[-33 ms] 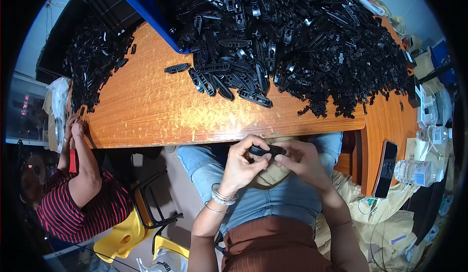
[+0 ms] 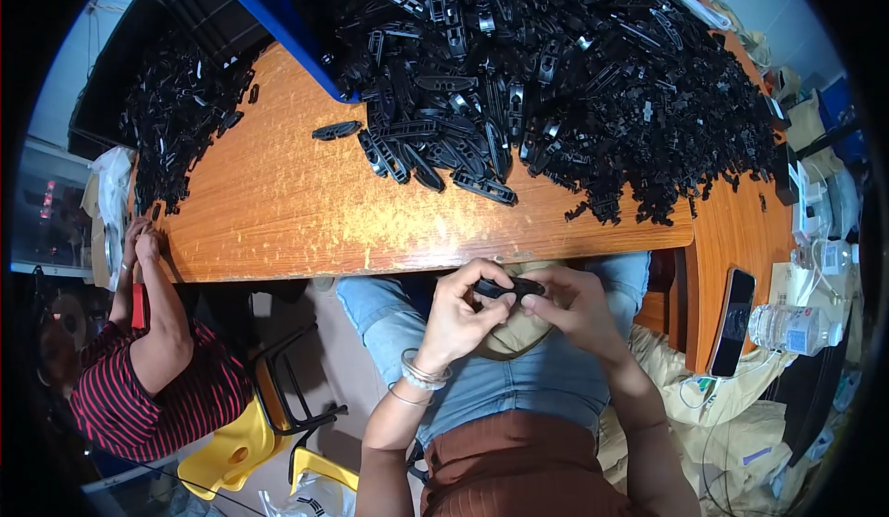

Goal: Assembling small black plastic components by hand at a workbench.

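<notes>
Between my two hands is a small black plastic part (image 2: 491, 287), held over my lap just below the table's front edge. My left hand (image 2: 466, 306) pinches its left end with thumb and fingers. My right hand (image 2: 571, 306) closes on the right end, thumb and fingertips meeting there. The fingers cover much of the part, so its full shape is hidden. On the table beyond lies a big heap of long black plastic parts (image 2: 444, 137), and at its right a pile of smaller black pieces (image 2: 648, 128).
A blue bin (image 2: 278, 31) leans at the table's (image 2: 306, 202) back left. At the far left sits another person (image 2: 157, 378) in a striped shirt beside a second black heap (image 2: 176, 119). To the right are a phone (image 2: 732, 323) and a plastic bottle (image 2: 795, 328).
</notes>
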A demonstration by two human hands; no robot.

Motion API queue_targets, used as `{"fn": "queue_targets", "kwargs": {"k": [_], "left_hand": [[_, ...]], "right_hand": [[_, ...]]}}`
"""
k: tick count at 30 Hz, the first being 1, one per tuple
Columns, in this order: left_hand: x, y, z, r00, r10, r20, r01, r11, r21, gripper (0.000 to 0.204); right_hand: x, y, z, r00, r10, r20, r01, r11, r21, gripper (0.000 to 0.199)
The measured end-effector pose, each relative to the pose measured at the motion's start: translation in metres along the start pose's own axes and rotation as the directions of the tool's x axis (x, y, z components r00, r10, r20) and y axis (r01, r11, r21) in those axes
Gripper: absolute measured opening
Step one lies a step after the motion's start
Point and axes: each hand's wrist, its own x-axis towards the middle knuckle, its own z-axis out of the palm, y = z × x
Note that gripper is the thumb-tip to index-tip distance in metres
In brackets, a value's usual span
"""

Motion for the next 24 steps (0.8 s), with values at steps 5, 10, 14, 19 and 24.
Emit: {"fn": "queue_targets", "kwargs": {"k": [5, 10, 14, 19, 24], "left_hand": [[0.009, 0.001, -0.012, 0.974, -0.176, 0.145, 0.186, 0.981, -0.062, 0.013], [0.054, 0.014, -0.012, 0.906, 0.414, 0.088, -0.326, 0.551, 0.768, 0.031], [0.079, 0.014, -0.015, 0.912, 0.351, 0.212, -0.284, 0.168, 0.944, 0.036], [0.073, 0.014, -0.018, 0.863, 0.424, 0.275, -0.367, 0.15, 0.918, 0.035], [0.045, 0.002, -0.018, 0.952, 0.204, -0.229, -0.124, 0.939, 0.321, 0.027]], "right_hand": [[-0.005, 0.005, -0.006, 0.997, 0.012, 0.07, -0.018, 0.997, 0.077, 0.027], [0.003, 0.006, -0.021, 0.924, -0.381, -0.045, 0.319, 0.829, -0.459, 0.015], [0.034, -0.013, -0.035, 0.715, -0.677, -0.177, 0.069, 0.321, -0.945, 0.01], [0.041, -0.006, -0.043, 0.749, -0.657, -0.084, 0.115, 0.253, -0.961, 0.008], [0.047, -0.008, -0.037, 0.727, -0.685, -0.058, 0.195, 0.287, -0.938, 0.007]]}}
